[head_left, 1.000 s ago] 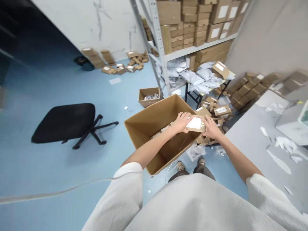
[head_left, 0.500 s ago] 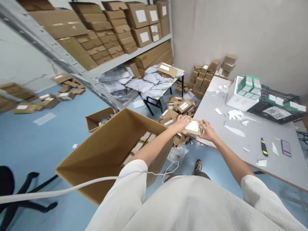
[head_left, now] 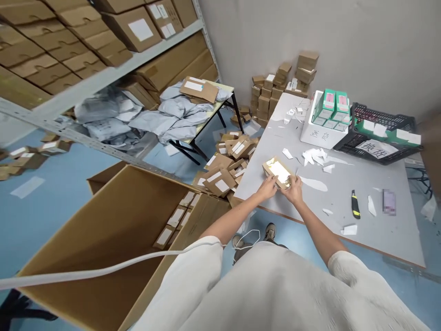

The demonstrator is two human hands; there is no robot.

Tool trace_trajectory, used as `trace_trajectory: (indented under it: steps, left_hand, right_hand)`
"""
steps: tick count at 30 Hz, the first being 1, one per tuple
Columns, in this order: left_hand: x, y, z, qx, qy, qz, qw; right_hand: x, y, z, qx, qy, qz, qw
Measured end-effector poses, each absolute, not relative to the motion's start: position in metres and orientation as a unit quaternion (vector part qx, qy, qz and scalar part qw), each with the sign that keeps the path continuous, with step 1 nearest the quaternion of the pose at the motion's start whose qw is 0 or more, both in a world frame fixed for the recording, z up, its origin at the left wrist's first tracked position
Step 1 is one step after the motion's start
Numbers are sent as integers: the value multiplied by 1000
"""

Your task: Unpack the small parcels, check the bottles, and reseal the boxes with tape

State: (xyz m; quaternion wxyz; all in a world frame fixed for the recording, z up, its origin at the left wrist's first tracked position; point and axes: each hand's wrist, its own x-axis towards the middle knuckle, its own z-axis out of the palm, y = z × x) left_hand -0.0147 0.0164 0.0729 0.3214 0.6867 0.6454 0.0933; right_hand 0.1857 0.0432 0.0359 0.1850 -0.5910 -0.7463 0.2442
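Note:
A small cardboard box (head_left: 268,167) with a white label on top is over the near left part of the grey table (head_left: 268,202). My left hand (head_left: 268,187) grips its near left edge, fingers bent over the side. At the near right corner, where shiny tape shows, my right hand (head_left: 293,188) has its fingers closed on the box. Whether the box rests on the tabletop or is slightly raised, I cannot tell. Paper scraps (head_left: 314,156) lie just beyond it, and a black and yellow utility knife (head_left: 355,204) lies to the right.
A large open carton (head_left: 86,230) holding small labelled boxes stands to my left. Loose boxes (head_left: 220,179) lie on the floor. The table also bears a white bin (head_left: 322,136), a black crate (head_left: 382,158) and a phone (head_left: 389,202). A white cable (head_left: 103,266) crosses before me.
My view has turned to the right. Both hands have carried the box from beside the table's left edge to over the tabletop.

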Motion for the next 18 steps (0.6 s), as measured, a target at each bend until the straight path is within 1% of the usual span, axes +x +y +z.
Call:
trace_trajectory:
  steps: [4, 8, 12, 15, 18]
  left_hand:
    - [3, 29, 55, 701, 612, 109, 350]
    - [4, 47, 51, 710, 595, 104, 364]
    - [0, 67, 54, 716, 586, 83, 370]
    - [-5, 71, 58, 715, 599, 61, 355]
    - [-19, 59, 64, 709, 621, 61, 330]
  right_hand:
    - [204, 43, 21, -617, -726, 247, 173]
    - [218, 46, 17, -614, -732, 255, 150]
    - [225, 51, 24, -595, -753, 255, 117]
    - [223, 55, 32, -582, -777, 220, 95]
    - [210, 57, 41, -572, -792, 187, 104]
